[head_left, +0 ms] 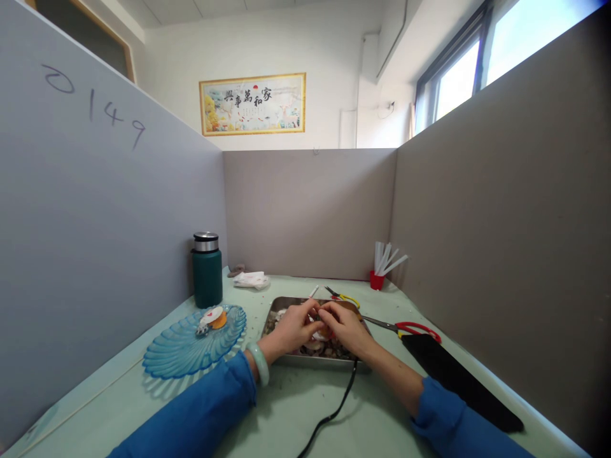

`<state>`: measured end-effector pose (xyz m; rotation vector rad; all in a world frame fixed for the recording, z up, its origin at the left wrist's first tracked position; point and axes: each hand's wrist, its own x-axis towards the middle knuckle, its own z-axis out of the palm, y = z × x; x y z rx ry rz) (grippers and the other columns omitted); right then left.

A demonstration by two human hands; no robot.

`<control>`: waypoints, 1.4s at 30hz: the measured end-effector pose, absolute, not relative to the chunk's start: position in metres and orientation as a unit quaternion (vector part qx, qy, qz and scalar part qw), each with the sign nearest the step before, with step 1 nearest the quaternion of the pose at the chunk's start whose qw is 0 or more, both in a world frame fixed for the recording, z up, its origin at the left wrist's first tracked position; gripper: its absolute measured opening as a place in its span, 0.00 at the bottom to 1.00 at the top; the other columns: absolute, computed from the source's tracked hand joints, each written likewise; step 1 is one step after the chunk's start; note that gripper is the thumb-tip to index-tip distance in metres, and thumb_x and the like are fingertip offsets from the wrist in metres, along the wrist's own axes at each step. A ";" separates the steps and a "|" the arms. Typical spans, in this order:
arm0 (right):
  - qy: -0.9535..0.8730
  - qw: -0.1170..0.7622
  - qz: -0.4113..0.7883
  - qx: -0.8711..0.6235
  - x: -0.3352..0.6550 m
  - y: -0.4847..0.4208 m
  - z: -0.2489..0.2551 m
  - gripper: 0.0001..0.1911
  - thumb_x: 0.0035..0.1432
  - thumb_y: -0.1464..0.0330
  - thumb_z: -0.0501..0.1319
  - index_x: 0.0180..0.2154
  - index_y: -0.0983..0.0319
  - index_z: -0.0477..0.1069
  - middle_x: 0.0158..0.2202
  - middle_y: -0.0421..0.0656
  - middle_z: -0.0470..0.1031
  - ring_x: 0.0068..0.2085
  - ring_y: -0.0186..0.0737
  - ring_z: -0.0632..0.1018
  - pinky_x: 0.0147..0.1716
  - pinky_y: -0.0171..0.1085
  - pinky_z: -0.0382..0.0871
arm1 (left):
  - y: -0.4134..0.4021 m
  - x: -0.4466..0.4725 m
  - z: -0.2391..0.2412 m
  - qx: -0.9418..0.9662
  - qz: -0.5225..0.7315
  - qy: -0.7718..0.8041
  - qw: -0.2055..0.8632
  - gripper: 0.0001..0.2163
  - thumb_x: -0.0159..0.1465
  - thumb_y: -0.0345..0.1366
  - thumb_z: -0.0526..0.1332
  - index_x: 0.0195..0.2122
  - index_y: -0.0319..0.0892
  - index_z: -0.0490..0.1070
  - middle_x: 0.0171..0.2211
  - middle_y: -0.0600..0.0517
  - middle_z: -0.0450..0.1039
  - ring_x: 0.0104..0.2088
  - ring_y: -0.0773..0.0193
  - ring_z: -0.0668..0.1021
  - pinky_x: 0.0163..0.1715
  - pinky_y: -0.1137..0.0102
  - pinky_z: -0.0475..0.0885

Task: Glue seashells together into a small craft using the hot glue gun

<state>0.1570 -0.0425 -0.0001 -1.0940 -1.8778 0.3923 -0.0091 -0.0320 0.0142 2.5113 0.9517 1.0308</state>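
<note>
Over a metal tray (pixel 300 360) filled with small mixed brown and white pieces, my two hands meet with bent fingers. My left hand (pixel 296 327), a pale green bangle (pixel 258 364) on its wrist, has thumb and fingertips pinched together. Close against it, my right hand (pixel 347 327) is also curled in a pinch. Whatever lies between the fingertips is mostly hidden. A bit of white and orange shows just below them, but I cannot tell whether it is held. A thin white stick (pixel 313 292) pokes up behind my left hand.
To the left, a scalloped blue plate (pixel 176 356) carries a white-and-orange piece (pixel 212 317); a green bottle (pixel 207 277) stands behind. Red-handled scissors (pixel 415 327), yellow-handled pliers (pixel 348 298), a black strip (pixel 458 381) and a red cup (pixel 377 280) of white strips lie right. A black cord (pixel 334 413) runs frontward.
</note>
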 end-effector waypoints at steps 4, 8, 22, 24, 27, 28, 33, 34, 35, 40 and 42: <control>-0.761 0.450 0.161 -0.439 0.157 -0.043 0.000 0.15 0.59 0.60 0.51 0.36 0.62 0.70 0.32 0.41 0.75 0.33 0.37 0.74 0.32 0.33 0.65 | -0.033 -0.009 0.015 0.864 0.355 0.331 0.130 0.05 0.58 0.34 0.57 0.35 0.41 0.66 0.29 0.54 0.73 0.26 0.70 0.71 0.26 0.77 0.61; -0.759 0.449 0.164 -0.443 0.157 -0.044 0.000 0.15 0.60 0.59 0.51 0.36 0.62 0.71 0.31 0.41 0.75 0.33 0.36 0.74 0.31 0.32 0.64 | -0.035 -0.008 0.016 0.859 0.355 0.336 0.148 0.06 0.57 0.34 0.57 0.36 0.40 0.66 0.29 0.54 0.73 0.24 0.71 0.71 0.23 0.78 0.59; -0.758 0.447 0.164 -0.446 0.156 -0.045 0.001 0.15 0.59 0.60 0.51 0.36 0.62 0.70 0.32 0.41 0.75 0.33 0.37 0.74 0.31 0.33 0.65 | -0.035 -0.008 0.016 0.857 0.342 0.360 0.134 0.08 0.57 0.36 0.57 0.36 0.39 0.67 0.27 0.54 0.72 0.24 0.70 0.71 0.23 0.77 0.59; -0.759 0.446 0.163 -0.446 0.156 -0.045 0.001 0.15 0.59 0.60 0.51 0.35 0.62 0.70 0.32 0.41 0.75 0.33 0.37 0.74 0.31 0.33 0.65 | -0.035 -0.008 0.016 0.861 0.340 0.357 0.122 0.07 0.57 0.34 0.57 0.36 0.40 0.68 0.28 0.54 0.73 0.24 0.70 0.71 0.24 0.77 0.60; -0.759 0.443 0.159 -0.450 0.157 -0.044 0.000 0.15 0.59 0.60 0.51 0.36 0.62 0.71 0.32 0.41 0.75 0.33 0.37 0.74 0.31 0.33 0.64 | -0.035 -0.008 0.016 0.865 0.340 0.351 0.111 0.06 0.57 0.34 0.57 0.36 0.40 0.68 0.29 0.54 0.73 0.26 0.69 0.71 0.26 0.77 0.60; -0.759 0.442 0.157 -0.451 0.157 -0.044 0.000 0.15 0.59 0.60 0.51 0.36 0.62 0.71 0.32 0.41 0.75 0.33 0.37 0.74 0.31 0.33 0.64 | -0.035 -0.008 0.016 0.867 0.340 0.348 0.108 0.06 0.57 0.34 0.58 0.36 0.40 0.67 0.29 0.54 0.73 0.26 0.69 0.71 0.26 0.77 0.60; -0.763 0.438 0.154 -0.451 0.157 -0.045 0.000 0.15 0.59 0.60 0.51 0.36 0.62 0.71 0.32 0.41 0.75 0.33 0.37 0.74 0.32 0.33 0.64 | -0.035 -0.009 0.016 0.869 0.342 0.341 0.108 0.06 0.57 0.34 0.57 0.35 0.40 0.67 0.29 0.54 0.73 0.27 0.69 0.71 0.26 0.77 0.60; -0.763 0.438 0.154 -0.449 0.157 -0.045 0.000 0.15 0.59 0.60 0.51 0.36 0.62 0.71 0.32 0.41 0.75 0.33 0.37 0.74 0.32 0.33 0.64 | -0.035 -0.009 0.016 0.867 0.342 0.343 0.115 0.06 0.58 0.34 0.57 0.35 0.40 0.67 0.29 0.54 0.72 0.26 0.69 0.71 0.25 0.77 0.59; -0.763 0.439 0.155 -0.448 0.157 -0.045 0.001 0.15 0.59 0.60 0.51 0.36 0.62 0.71 0.32 0.41 0.75 0.33 0.37 0.74 0.32 0.33 0.64 | -0.035 -0.008 0.016 0.866 0.342 0.345 0.122 0.06 0.58 0.34 0.57 0.36 0.40 0.67 0.29 0.54 0.72 0.25 0.70 0.71 0.24 0.77 0.59; -0.759 0.447 0.159 -0.446 0.156 -0.044 0.000 0.15 0.59 0.60 0.51 0.36 0.62 0.71 0.31 0.41 0.75 0.32 0.37 0.74 0.31 0.33 0.65 | -0.036 -0.007 0.016 0.854 0.343 0.366 0.139 0.08 0.57 0.36 0.57 0.36 0.39 0.68 0.27 0.54 0.72 0.24 0.69 0.71 0.23 0.77 0.59; -0.758 0.449 0.162 -0.445 0.156 -0.044 0.000 0.15 0.59 0.60 0.51 0.36 0.62 0.71 0.31 0.41 0.75 0.32 0.37 0.74 0.31 0.33 0.65 | -0.036 -0.006 0.016 0.852 0.343 0.370 0.143 0.08 0.57 0.36 0.57 0.37 0.39 0.68 0.27 0.54 0.72 0.24 0.69 0.70 0.22 0.77 0.59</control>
